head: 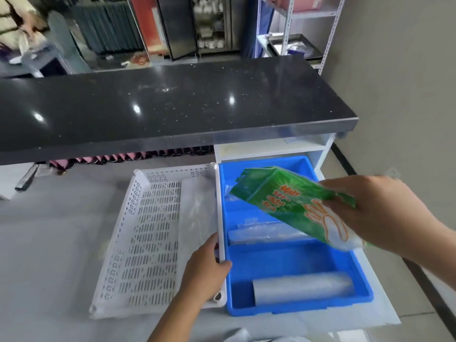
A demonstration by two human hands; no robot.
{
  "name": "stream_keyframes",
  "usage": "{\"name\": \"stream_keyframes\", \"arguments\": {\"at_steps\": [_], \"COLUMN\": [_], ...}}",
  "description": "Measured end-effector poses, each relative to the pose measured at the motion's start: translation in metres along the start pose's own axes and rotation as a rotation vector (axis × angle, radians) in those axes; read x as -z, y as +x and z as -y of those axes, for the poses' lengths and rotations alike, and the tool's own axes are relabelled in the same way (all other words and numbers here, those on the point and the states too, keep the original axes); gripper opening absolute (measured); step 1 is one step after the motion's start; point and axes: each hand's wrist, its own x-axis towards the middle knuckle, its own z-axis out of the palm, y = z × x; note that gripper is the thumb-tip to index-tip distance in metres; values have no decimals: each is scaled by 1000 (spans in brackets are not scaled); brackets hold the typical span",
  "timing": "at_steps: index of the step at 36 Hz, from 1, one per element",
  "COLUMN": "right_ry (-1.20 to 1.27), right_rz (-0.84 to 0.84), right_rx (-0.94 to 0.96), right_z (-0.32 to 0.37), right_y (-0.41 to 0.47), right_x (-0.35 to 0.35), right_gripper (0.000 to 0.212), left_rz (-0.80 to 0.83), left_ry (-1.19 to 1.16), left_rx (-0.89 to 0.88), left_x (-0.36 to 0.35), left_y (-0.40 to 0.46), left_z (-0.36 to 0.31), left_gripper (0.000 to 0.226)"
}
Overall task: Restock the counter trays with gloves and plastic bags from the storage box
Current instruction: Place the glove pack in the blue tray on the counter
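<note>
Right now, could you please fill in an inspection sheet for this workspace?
Surface: pale grey worktop under a glossy black stone counter.
Job's things: white perforated plastic tray touching blue divided plastic tray; clear bag roll in its near compartment; green glove packet above it.
Clutter: crumpled clear plastic at near edge.
Grippers: left hand grips white tray's rim; right hand holds packet.
Cables: nothing seen.
Surroundings: metal shelving, blurred.

Green glove pack [291, 201] tilted over blue divided tray [296, 255], clear bag roll [301, 287] near compartment, white perforated tray [148, 238] left
</note>
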Motion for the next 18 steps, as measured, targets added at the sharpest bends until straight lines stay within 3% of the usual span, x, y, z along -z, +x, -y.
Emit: {"name": "stream_keyframes", "arguments": {"at_steps": [8,18], "right_ry": [-127,-278], "right_rz": [-56,89], "right_rx": [260,287], "right_z": [5,-8], "right_y": [75,136], "right_x": [-54,-134], "right_gripper": [41,40], "left_rz": [12,-22], "left_ry": [-71,-126], "left_rx": [49,111], "left_x": [-2,-5], "left_y": [-4,-7], "left_z": [-4,-8], "left_gripper": [64,58]}}
